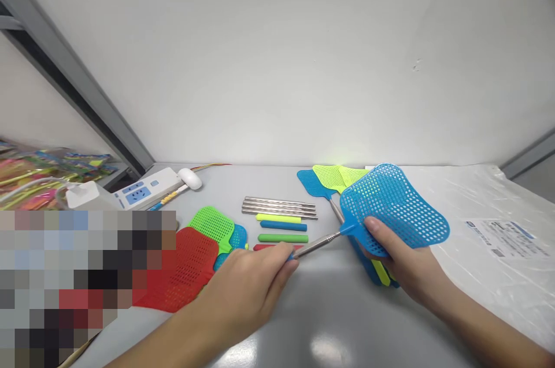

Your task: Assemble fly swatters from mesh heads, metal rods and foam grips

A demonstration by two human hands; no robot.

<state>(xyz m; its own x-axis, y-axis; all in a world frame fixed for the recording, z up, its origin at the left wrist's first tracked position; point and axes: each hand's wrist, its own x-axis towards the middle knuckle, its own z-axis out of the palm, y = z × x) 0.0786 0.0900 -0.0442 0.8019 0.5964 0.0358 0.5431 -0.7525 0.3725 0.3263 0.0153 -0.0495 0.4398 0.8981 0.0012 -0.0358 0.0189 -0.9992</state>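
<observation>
A blue fly swatter [396, 206] with a metal rod is held up between my two hands. My left hand [260, 281] is closed round its handle end, of which only a bit of blue shows. My right hand [403, 261] grips the perforated head, thumb on top. Behind and below it lie assembled swatters with yellow-green heads [332, 177] and a blue head [313, 183]. Beside my left hand rest loose heads: a red one [191, 264], a green one [212, 223] and blue ones, partly covered.
Several metal rods [277, 205] lie mid-table above a yellow handle [284, 219], a blue handle [284, 226] and a green handle [281, 238]. A power strip [147, 190] and white mouse [189, 178] stand left. Plastic-wrapped packaging [489, 206] covers the right.
</observation>
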